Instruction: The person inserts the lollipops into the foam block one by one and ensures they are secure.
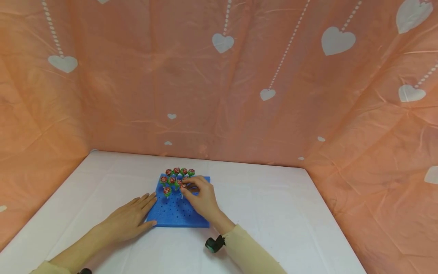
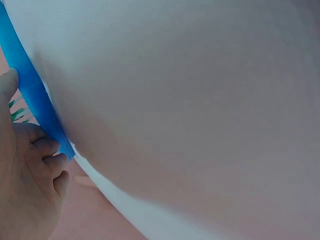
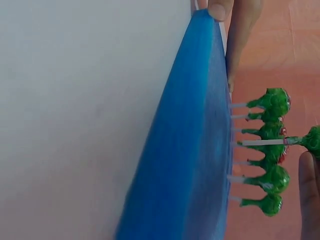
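A blue board (image 1: 171,217) dotted with small holes lies on the white table. Several lollipops in red and green wrappers stand upright by their sticks toward its far side, among them a nearer lollipop (image 1: 167,191). My right hand (image 1: 205,198) is over the board and pinches a lollipop (image 3: 312,140) by its wrapped head. Its white stick points at the board; the other lollipops lie behind the tip, so I cannot tell whether it touches. My left hand (image 1: 131,219) lies along the board's left edge, fingers extended, thumb at the near left corner.
The white table (image 1: 273,213) extends around the board on every side. Behind it and at both sides hangs an orange cloth (image 1: 191,83) printed with white hearts. A dark wrist device (image 1: 215,244) sits at the right sleeve.
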Action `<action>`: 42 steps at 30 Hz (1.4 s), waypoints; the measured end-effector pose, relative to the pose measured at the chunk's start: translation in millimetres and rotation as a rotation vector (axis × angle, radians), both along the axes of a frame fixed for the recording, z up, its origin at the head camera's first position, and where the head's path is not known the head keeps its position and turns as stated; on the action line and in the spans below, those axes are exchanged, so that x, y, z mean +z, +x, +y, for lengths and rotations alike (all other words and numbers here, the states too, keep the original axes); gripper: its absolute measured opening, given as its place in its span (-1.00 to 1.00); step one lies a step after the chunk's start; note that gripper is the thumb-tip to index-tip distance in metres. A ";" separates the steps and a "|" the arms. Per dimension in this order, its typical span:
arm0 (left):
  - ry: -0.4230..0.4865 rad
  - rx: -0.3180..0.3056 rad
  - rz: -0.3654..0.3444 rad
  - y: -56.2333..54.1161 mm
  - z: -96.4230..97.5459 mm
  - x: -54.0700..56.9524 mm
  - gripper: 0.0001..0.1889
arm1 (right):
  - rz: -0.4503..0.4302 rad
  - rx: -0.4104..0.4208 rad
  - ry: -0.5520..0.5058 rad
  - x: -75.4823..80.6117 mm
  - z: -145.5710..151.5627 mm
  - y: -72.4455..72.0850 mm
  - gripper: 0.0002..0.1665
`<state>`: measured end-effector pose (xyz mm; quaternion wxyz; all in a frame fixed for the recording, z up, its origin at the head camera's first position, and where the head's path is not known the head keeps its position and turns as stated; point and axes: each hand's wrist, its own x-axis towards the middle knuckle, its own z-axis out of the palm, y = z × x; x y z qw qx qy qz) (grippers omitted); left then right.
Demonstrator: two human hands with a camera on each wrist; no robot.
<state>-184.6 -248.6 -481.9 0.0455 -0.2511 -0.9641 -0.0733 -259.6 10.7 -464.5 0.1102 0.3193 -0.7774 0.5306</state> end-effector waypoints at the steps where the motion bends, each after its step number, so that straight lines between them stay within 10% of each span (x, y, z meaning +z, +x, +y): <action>1: -0.001 -0.001 0.003 -0.1 -0.1 -0.2 -0.19 | -0.012 0.001 -0.013 -0.7 -2.3 0.0 -0.72; 42: -0.010 -0.006 0.021 -0.7 -1.1 -2.5 -0.19 | -0.049 -0.078 -0.058 -20.6 -31.3 2.5 -0.77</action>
